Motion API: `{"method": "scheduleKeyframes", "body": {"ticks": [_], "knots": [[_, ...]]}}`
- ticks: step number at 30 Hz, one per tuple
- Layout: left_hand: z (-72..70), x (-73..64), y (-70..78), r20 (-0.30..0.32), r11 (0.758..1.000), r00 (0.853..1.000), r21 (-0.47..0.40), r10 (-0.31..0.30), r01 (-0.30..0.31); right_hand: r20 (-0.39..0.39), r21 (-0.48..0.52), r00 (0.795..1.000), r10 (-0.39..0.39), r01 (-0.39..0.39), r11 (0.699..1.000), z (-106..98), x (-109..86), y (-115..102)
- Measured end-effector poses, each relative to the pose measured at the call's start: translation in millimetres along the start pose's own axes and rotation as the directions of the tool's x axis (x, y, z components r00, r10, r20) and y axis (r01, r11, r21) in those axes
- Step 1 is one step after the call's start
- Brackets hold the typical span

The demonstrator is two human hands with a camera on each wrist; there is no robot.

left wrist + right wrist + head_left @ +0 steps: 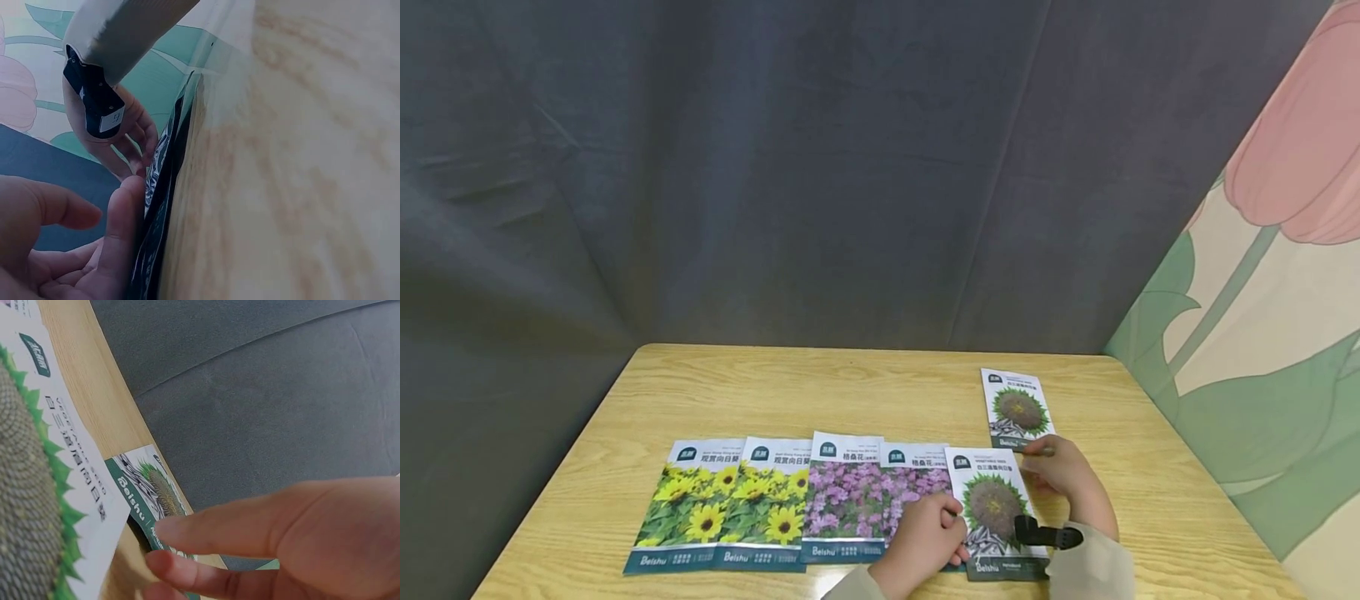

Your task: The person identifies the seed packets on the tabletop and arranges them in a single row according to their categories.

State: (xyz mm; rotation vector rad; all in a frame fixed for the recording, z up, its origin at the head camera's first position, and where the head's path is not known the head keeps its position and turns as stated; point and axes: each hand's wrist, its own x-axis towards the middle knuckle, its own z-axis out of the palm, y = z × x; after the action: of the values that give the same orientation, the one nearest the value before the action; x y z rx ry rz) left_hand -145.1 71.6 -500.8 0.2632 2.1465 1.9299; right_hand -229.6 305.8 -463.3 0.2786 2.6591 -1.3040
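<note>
My right hand (1067,477) pinches the lower right corner of a sunflower seed packet (1019,407) at the back right. In the right wrist view the thumb lies on the front of this packet (140,497), with the index finger at its lower edge. A second packet with the same picture (992,507) lies nearer, at the right end of the row. My left hand (925,533) rests beside its left edge, over a pink-flower packet (901,492). Loosely bent, the left fingers (122,215) touch a packet edge in the left wrist view, the thumb standing apart.
Leftward in the row lie another pink-flower packet (844,500) and two yellow sunflower packets (758,508), side by side on the wooden table (820,379). A dark curtain (820,183) hangs behind the table. At right is a wall with painted tulips (1292,333).
</note>
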Motion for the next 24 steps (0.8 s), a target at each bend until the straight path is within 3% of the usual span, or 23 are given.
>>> {"method": "scheduleKeyframes", "body": {"ticks": [8,13,17,24], "knots": [[-2.9,9.6,7.8,0.044,0.999,0.999,0.042,-0.015,0.013,-0.096,0.008,0.995,-0.021,0.022,1.0,-2,0.7,-1],[-4.5,20.9,22.3,0.061,0.988,0.996,0.135,0.064,-0.072,-0.146,-0.021,0.988,-0.04,0.037,0.999,-4,0.9,0],[-8.4,31.7,35.7,0.067,0.982,0.99,0.136,0.122,-0.13,-0.199,-0.064,0.978,-0.064,0.052,0.997,-6,1.4,1],[-7.5,52.3,42.0,0.006,0.99,0.996,0.11,0.091,-0.091,-0.288,-0.092,0.955,-0.069,0.044,0.995,-8,0.7,6]]}}
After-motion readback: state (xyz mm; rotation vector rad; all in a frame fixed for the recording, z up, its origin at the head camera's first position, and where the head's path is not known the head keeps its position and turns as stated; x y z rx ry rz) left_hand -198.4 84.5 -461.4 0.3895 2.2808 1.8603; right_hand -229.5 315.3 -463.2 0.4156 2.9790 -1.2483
